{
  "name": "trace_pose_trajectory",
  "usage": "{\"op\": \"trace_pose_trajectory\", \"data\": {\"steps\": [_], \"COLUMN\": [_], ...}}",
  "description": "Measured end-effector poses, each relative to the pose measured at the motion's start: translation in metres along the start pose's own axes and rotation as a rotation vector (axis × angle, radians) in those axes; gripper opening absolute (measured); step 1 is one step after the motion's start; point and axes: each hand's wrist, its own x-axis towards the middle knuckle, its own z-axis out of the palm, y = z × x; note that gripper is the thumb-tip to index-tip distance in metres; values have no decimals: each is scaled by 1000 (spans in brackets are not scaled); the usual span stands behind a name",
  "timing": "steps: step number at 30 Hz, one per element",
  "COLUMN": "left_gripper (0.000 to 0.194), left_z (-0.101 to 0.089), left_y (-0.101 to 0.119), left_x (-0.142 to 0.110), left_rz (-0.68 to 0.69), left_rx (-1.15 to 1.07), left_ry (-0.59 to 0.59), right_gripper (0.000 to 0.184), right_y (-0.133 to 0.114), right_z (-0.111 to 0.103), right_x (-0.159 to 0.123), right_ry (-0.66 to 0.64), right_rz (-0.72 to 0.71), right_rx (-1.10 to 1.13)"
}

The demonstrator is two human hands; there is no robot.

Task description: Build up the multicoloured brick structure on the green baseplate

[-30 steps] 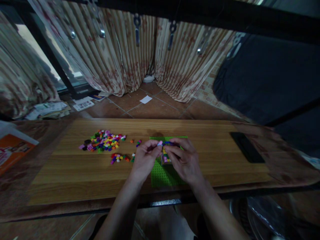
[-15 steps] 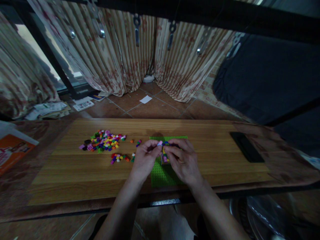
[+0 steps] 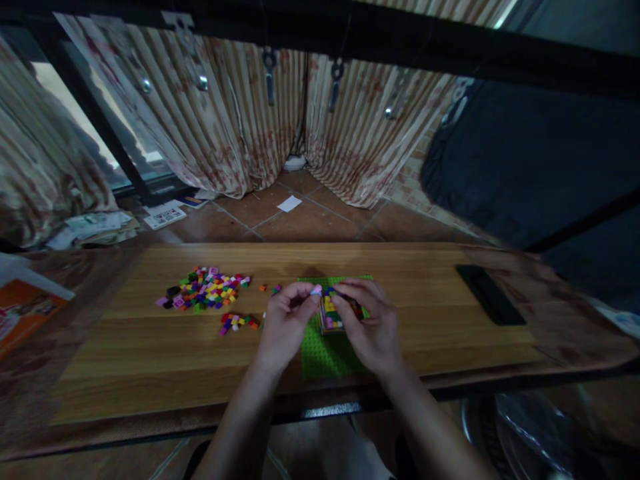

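Observation:
In the head view my left hand (image 3: 289, 319) pinches a small pale pink toy brick (image 3: 316, 290) between thumb and fingertips. The brick is at the left of a multicoloured brick structure (image 3: 332, 319), with yellow, green, pink and blue pieces showing. My right hand (image 3: 373, 321) closes over the structure's right side, thumb toward the front and fingers behind. Its palm and fingers hide part of the build. Beneath both hands lies a green studded baseplate (image 3: 325, 357), which carries the structure.
A heap of mixed bricks (image 3: 210, 288) lies at the left of the wooden board (image 3: 165, 373), with a smaller cluster (image 3: 237, 323) nearer me. A few loose bricks (image 3: 263, 287) sit toward the baseplate. A black phone-like slab (image 3: 490, 295) rests at the right.
My left hand has drawn slightly left with the pink brick, widening the gap between the hands. More of the structure's top shows. The camera view has tilted a little.

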Motion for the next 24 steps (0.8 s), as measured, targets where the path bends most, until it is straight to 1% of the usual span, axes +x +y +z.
{"op": "trace_pose_trajectory", "data": {"steps": [3,6,11,15,17,20,22,24], "left_gripper": [12,12,10,10,10,11,12,13], "left_z": [-1,0,2,1,-3,-12,-17,-19], "left_y": [4,6,8,12,13,12,11,8], "left_x": [-3,-7,-11,-13,-11,-4,2,7], "left_rz": [92,163,204,213,205,181,141,90], "left_rx": [69,168,272,303,290,217,184,164], "left_ry": [-69,-106,-127,-174,-146,-15,47,81], "right_gripper": [15,9,11,12,10,6,6,7], "right_y": [-3,-6,-11,-6,0,11,16,18], "right_z": [-1,-1,-4,-12,-15,-17,-15,-12], "right_x": [3,4,6,11,13,12,9,7], "right_ry": [-7,-30,-72,-69,-22,22,4,-41], "right_rz": [39,82,134,197,226,223,186,130], "right_rx": [88,182,252,387,436,364,255,161]}}
